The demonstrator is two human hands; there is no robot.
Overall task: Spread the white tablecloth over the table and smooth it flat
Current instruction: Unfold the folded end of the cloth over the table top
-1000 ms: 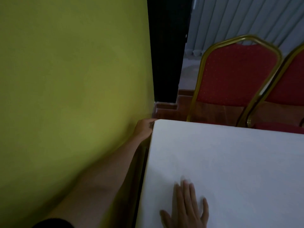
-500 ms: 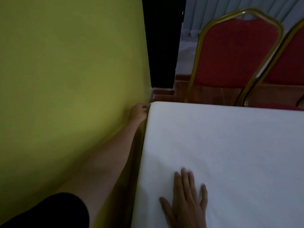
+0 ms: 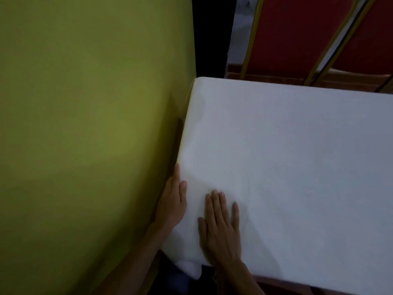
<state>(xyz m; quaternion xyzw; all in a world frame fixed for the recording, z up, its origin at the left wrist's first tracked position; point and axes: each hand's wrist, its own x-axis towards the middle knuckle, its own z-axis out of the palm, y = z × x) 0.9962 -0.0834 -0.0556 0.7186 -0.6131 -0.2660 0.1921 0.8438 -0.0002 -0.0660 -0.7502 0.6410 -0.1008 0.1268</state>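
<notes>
Near the left corner of the desk [image 3: 282, 281], seen from the head camera looking down, a person's two bare hands lie on a white tablecloth [image 3: 287, 167] that covers the whole desktop in view. The right hand [image 3: 221, 231] rests palm down on the cloth, its fingers [image 3: 215, 201] straight and close together, holding nothing, only pressing flat. Just left of those fingers, the left hand [image 3: 172, 203] lies along the desk's left edge, squeezed between the desk and a yellow-green wall [image 3: 85, 124]. Its fingers [image 3: 177, 171] are stretched straight forward along the cloth's edge, and its thumb lies on top of the cloth; it presses rather than grips. A faint slanting crease runs through the cloth just beyond the fingertips of both hands. Farther beyond the fingers the cloth looks smooth, reaching the far corner and far edge. Behind the right wrist, at the near corner, a small bunch of cloth [image 3: 191, 268] hangs down over the edge, and a dark strip of the desk shows under the cloth's near hem. Well beyond the fingers, past the far edge, stand two red chairs with gold frames, one [image 3: 297, 35] beside the other [image 3: 372, 45]. The scene is dim.
</notes>
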